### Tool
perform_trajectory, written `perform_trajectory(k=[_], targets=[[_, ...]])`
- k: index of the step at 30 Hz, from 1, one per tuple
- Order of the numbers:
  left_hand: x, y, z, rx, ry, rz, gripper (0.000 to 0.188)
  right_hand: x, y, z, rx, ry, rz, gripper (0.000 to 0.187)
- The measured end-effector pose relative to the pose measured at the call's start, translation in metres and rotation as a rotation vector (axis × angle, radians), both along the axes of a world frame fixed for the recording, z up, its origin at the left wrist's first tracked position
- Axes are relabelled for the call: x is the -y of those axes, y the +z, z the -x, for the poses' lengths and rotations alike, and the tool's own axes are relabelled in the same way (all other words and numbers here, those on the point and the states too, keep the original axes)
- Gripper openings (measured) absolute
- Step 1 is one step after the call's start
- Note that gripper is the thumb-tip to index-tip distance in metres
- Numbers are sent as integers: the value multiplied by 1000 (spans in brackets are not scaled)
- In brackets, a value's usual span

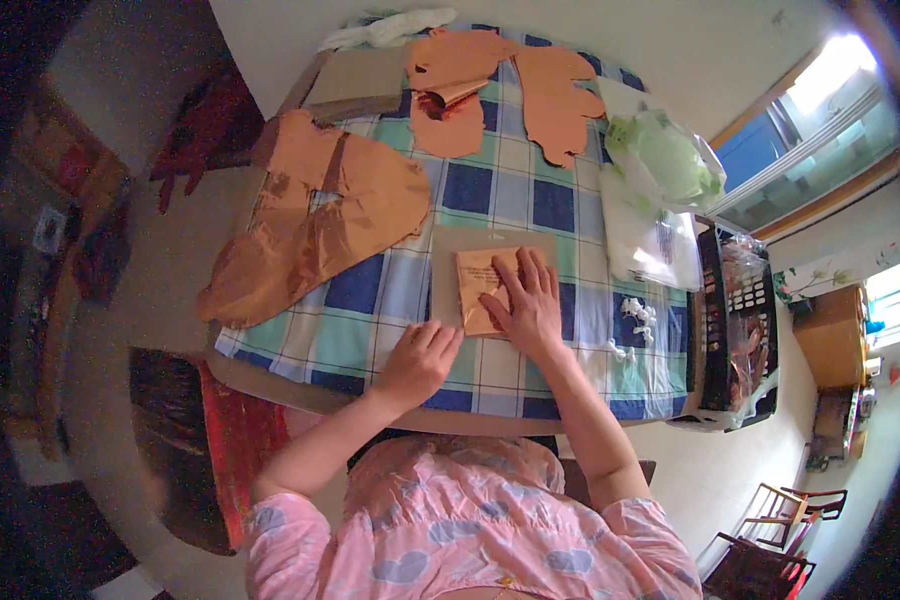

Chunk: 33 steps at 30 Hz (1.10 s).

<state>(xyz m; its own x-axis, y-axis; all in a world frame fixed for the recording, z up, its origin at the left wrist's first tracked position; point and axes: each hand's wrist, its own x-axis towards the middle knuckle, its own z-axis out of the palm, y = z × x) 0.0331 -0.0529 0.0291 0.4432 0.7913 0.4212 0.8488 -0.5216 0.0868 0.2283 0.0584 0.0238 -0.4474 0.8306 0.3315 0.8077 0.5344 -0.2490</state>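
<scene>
A folded copper-coloured foil balloon (476, 292) with small print lies on a grey-beige card (444, 262) in the middle of the table. My right hand (528, 305) lies flat across its right side, fingers spread and pressing down. By the lower left corner of the folded foil is my left hand (422, 358), fingers curled together; whether they pinch the edge is hidden. To the left spreads a large flat foil balloon (355, 215), creased and unfolded. Two more flat foil pieces, a curled one (448, 130) and a lobed one (558, 100), lie at the far side.
A checked cloth (470, 195) covers the table. At the far left lie a flat card (360, 80) and white fabric (395, 27). On the right are clear plastic bags (660, 165), small white curled pieces (638, 320) and a black crate (735, 320) beside the table edge.
</scene>
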Motion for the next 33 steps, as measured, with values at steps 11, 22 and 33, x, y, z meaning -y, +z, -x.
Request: perform_trajectory(k=[11, 22, 33], targets=[[-1, -9, -5, 42, 123, 72, 35, -12, 14, 21, 55, 134, -25, 50], [-4, -16, 0, 261, 80, 19, 36, -8, -5, 31, 0, 100, 40, 47], [-29, -10, 5, 200, 200, 232, 56, -7, 0, 29, -76, 89, 49, 46]])
